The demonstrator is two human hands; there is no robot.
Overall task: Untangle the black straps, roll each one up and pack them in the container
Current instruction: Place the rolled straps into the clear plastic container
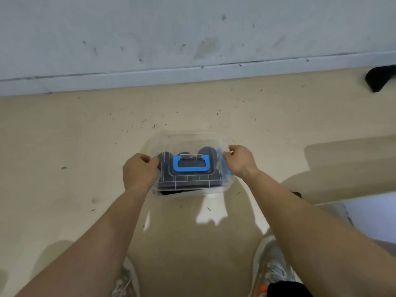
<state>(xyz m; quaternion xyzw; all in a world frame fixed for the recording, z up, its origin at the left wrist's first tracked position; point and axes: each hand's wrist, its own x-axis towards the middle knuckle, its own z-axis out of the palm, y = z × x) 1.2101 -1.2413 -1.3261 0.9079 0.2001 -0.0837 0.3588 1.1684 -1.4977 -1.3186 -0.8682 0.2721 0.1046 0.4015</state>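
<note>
Head view, looking down on a beige floor: the left hand curls its fingers onto the left edge of a clear lidded container; whether the container rests on the floor is unclear. Rolled black straps show through the lid, beneath a blue handle. The right hand grips the container's right edge likewise. Far right, by the wall, lies a black piece.

The straps show only as dark blurs inside the box, too fuzzy to count. The fingertips of the left hand and right hand are tucked out of sight. The edge cuts off a black thing and both shoes
</note>
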